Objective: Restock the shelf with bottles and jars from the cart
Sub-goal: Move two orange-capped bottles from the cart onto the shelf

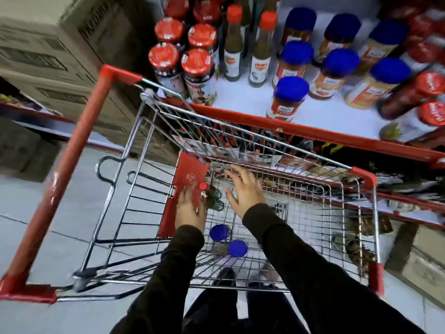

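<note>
Both my hands reach down into a wire shopping cart [313,162] with red trim. My left hand [190,208] rests against the red flap, its fingers touching the red cap of a dark green bottle [212,191]; a firm grip is not visible. A second green bottle [215,204] lies just below it. My right hand [245,189] hovers open, fingers spread, right of the bottles. Two blue-lidded jars [219,233] [238,248] stand on the cart floor between my forearms. The white shelf [320,114] beyond holds red-lidded jars [197,68], red-capped green bottles [261,49] and blue-lidded jars [289,97].
The shelf's red front edge [289,127] runs just past the cart's far side. Cardboard boxes [60,56] are stacked at the left. The cart's red handle bar [65,169] crosses the left side above a grey tiled floor. Lower shelves with goods show at the right.
</note>
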`<control>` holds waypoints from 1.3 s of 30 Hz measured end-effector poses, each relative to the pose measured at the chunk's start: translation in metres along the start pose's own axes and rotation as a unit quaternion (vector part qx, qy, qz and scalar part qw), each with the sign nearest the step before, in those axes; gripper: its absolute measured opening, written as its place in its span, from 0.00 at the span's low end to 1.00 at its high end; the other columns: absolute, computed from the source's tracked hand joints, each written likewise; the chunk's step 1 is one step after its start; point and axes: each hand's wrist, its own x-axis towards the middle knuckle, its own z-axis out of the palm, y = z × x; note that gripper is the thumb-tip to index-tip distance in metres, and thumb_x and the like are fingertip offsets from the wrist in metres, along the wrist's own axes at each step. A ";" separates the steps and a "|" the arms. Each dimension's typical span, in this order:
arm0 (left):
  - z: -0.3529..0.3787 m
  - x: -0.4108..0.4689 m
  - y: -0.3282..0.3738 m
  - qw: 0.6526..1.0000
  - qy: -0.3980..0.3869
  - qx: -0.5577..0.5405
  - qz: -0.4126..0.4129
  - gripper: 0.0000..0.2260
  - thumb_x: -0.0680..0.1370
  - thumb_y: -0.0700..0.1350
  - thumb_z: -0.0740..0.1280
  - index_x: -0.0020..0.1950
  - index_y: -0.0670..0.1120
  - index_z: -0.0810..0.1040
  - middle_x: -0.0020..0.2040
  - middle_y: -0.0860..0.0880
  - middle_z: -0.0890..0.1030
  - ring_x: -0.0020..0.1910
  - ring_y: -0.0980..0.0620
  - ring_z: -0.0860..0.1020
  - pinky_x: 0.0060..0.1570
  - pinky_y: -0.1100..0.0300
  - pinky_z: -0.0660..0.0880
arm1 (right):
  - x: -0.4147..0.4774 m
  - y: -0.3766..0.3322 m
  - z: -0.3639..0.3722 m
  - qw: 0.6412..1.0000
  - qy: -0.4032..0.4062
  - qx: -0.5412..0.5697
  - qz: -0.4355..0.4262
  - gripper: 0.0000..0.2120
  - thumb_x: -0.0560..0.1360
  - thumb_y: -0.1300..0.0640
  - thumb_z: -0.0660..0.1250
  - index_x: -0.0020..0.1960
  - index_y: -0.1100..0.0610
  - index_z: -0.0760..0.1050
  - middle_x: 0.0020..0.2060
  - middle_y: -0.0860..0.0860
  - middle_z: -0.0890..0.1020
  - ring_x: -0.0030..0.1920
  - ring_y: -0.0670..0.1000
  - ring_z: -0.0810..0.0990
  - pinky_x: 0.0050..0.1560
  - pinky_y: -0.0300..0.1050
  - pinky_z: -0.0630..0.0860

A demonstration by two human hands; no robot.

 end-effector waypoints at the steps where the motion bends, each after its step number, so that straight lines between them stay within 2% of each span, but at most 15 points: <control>1: 0.006 0.004 -0.007 0.999 -0.009 -0.011 -0.037 0.18 0.78 0.42 0.62 0.68 0.45 0.72 0.66 0.39 0.75 0.65 0.40 0.75 0.66 0.52 0.71 | 0.007 0.002 0.010 0.999 -0.029 0.020 -0.006 0.24 0.78 0.50 0.59 0.73 0.50 0.62 0.73 0.50 0.65 0.71 0.56 0.66 0.69 0.60 0.67; 3: 0.021 0.014 -0.022 0.993 -0.033 0.010 -0.110 0.18 0.77 0.43 0.64 0.67 0.46 0.74 0.64 0.39 0.77 0.62 0.39 0.77 0.63 0.50 0.74 | 0.021 0.006 0.031 0.996 -0.072 0.047 -0.015 0.22 0.78 0.53 0.61 0.71 0.52 0.64 0.71 0.51 0.67 0.68 0.56 0.69 0.66 0.57 0.71; 5: 0.034 0.021 -0.032 0.986 -0.060 0.034 -0.150 0.19 0.77 0.44 0.66 0.68 0.46 0.74 0.65 0.39 0.77 0.62 0.38 0.76 0.63 0.49 0.73 | 0.035 0.006 0.047 0.990 -0.132 0.053 -0.009 0.22 0.79 0.54 0.61 0.72 0.52 0.65 0.71 0.52 0.68 0.68 0.57 0.70 0.67 0.54 0.71; 8: 0.053 0.034 -0.042 0.986 -0.071 0.058 -0.142 0.20 0.76 0.42 0.66 0.69 0.44 0.72 0.67 0.38 0.74 0.65 0.38 0.74 0.64 0.48 0.71 | 0.056 0.005 0.068 0.982 -0.179 0.051 -0.014 0.22 0.79 0.57 0.61 0.72 0.53 0.65 0.72 0.54 0.67 0.70 0.57 0.68 0.68 0.51 0.68; 12: 0.067 0.050 -0.052 0.978 -0.103 0.142 -0.109 0.20 0.78 0.41 0.64 0.69 0.45 0.70 0.72 0.41 0.67 0.64 0.37 0.74 0.62 0.45 0.72 | 0.078 0.003 0.092 0.979 -0.198 0.045 -0.023 0.24 0.77 0.59 0.65 0.71 0.53 0.65 0.72 0.54 0.68 0.70 0.56 0.69 0.68 0.49 0.68; 15: 0.071 0.059 -0.062 0.974 -0.120 0.180 -0.075 0.18 0.77 0.40 0.64 0.67 0.44 0.71 0.70 0.41 0.70 0.60 0.36 0.77 0.60 0.45 0.74 | 0.086 0.002 0.101 0.980 -0.186 0.054 -0.033 0.25 0.75 0.59 0.68 0.70 0.52 0.68 0.68 0.54 0.74 0.64 0.57 0.76 0.63 0.49 0.74; 18: 0.074 0.065 -0.070 0.975 -0.114 0.181 -0.052 0.15 0.76 0.40 0.66 0.62 0.44 0.75 0.60 0.40 0.79 0.58 0.38 0.78 0.59 0.46 0.75 | 0.092 0.002 0.103 0.985 -0.162 0.036 -0.035 0.22 0.74 0.55 0.69 0.67 0.51 0.70 0.63 0.53 0.78 0.57 0.56 0.80 0.54 0.48 0.77; 22: 0.074 0.071 -0.070 0.974 -0.117 0.186 -0.046 0.11 0.74 0.43 0.68 0.57 0.46 0.78 0.53 0.40 0.83 0.52 0.38 0.81 0.54 0.49 0.78 | 0.088 0.010 0.101 0.986 -0.160 0.014 -0.053 0.21 0.76 0.55 0.67 0.68 0.54 0.68 0.66 0.53 0.75 0.62 0.56 0.77 0.55 0.45 0.74; 27: 0.071 0.067 -0.057 0.972 -0.143 0.176 -0.058 0.11 0.72 0.43 0.72 0.54 0.48 0.81 0.52 0.41 0.83 0.51 0.39 0.82 0.54 0.50 0.79 | 0.060 0.034 0.083 0.992 -0.121 0.022 0.005 0.20 0.77 0.53 0.65 0.68 0.53 0.68 0.62 0.54 0.78 0.57 0.56 0.80 0.53 0.47 0.77; 32: 0.059 0.051 -0.040 0.969 -0.163 0.185 -0.023 0.12 0.73 0.41 0.71 0.56 0.46 0.81 0.56 0.42 0.81 0.53 0.41 0.81 0.57 0.51 0.78 | 0.032 0.042 0.046 0.994 -0.103 0.036 0.025 0.22 0.77 0.53 0.65 0.70 0.51 0.67 0.66 0.54 0.76 0.61 0.57 0.77 0.60 0.50 0.76; 36: 0.032 0.032 -0.018 0.980 -0.130 0.153 0.009 0.16 0.72 0.38 0.71 0.59 0.47 0.80 0.58 0.43 0.81 0.55 0.43 0.81 0.58 0.55 0.75 | 0.007 0.039 0.008 0.995 -0.084 0.047 0.041 0.21 0.77 0.51 0.66 0.68 0.50 0.68 0.64 0.53 0.78 0.58 0.56 0.79 0.59 0.50 0.77; 39: 0.008 0.020 -0.002 0.988 -0.110 0.110 0.022 0.17 0.72 0.40 0.72 0.60 0.49 0.78 0.58 0.42 0.81 0.54 0.43 0.81 0.59 0.52 0.77 | -0.011 0.030 -0.025 0.996 -0.059 0.057 0.045 0.21 0.77 0.51 0.66 0.69 0.51 0.68 0.63 0.54 0.78 0.56 0.56 0.80 0.59 0.51 0.78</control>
